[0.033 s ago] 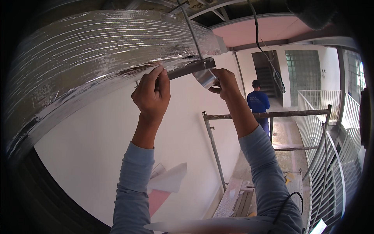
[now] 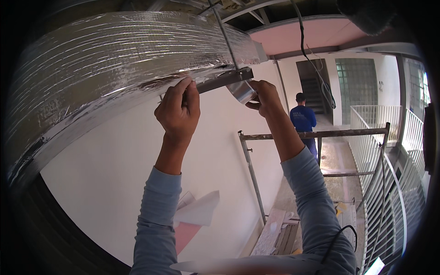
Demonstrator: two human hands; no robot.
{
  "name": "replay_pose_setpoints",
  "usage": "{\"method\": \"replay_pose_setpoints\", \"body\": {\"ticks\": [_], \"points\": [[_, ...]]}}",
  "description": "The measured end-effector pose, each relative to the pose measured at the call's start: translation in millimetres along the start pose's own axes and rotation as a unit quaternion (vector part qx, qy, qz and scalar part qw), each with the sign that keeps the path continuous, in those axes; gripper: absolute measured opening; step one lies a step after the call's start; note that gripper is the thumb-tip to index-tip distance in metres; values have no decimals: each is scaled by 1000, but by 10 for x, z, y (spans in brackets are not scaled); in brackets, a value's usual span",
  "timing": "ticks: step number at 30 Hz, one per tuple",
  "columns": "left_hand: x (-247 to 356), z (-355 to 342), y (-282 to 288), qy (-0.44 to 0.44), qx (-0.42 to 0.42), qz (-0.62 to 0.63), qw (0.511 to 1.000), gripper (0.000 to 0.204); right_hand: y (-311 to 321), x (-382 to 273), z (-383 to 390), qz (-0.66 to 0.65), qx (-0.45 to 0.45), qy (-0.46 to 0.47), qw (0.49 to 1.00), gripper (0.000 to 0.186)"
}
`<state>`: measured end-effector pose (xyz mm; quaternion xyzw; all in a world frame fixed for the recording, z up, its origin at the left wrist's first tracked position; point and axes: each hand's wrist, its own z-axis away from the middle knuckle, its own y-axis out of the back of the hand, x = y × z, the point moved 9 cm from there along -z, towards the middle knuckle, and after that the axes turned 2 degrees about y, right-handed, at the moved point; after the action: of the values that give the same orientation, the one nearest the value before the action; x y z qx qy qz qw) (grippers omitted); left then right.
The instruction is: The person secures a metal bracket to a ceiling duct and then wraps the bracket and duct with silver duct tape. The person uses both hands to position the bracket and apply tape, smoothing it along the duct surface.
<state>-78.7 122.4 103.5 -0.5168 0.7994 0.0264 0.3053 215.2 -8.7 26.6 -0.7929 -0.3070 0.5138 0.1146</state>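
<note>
Interior passage with a white wall [image 2: 215,151], a metal scaffold frame [image 2: 314,135] and, to the right, a white railing [image 2: 376,118]; a person in blue [image 2: 303,120] stands farther off, beyond the scaffold. Overhead, at upper left, runs a foil-covered duct [image 2: 137,50], with a dark support bar [image 2: 222,83] beneath its near end and a thin hanger rod [image 2: 224,36] meeting that bar. Both arms are raised to the duct's underside. The right hand [image 2: 264,97] grips the edge of a silver roll, seemingly tape [image 2: 243,93], just below the bar's end. The left hand [image 2: 178,110] meets the foil at the duct's lower edge, fingertips drawn close together; whether this grip pinches foil or merely presses it cannot be made out. The step in hand appears to be the working of foil near the support; a next move would call for the left fingers to steady the surface and the roll to clear the bar. The roll is bright, smooth and curved; the duct's covering is reflective, finely creased in long lines and rumpled along its underside.
</note>
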Motion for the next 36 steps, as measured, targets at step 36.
{"method": "replay_pose_setpoints", "body": {"ticks": [36], "points": [[123, -211, 88, -110, -34, -80, 990, 16, -118, -259, 326, -9, 15, 18, 1000, 22]]}}
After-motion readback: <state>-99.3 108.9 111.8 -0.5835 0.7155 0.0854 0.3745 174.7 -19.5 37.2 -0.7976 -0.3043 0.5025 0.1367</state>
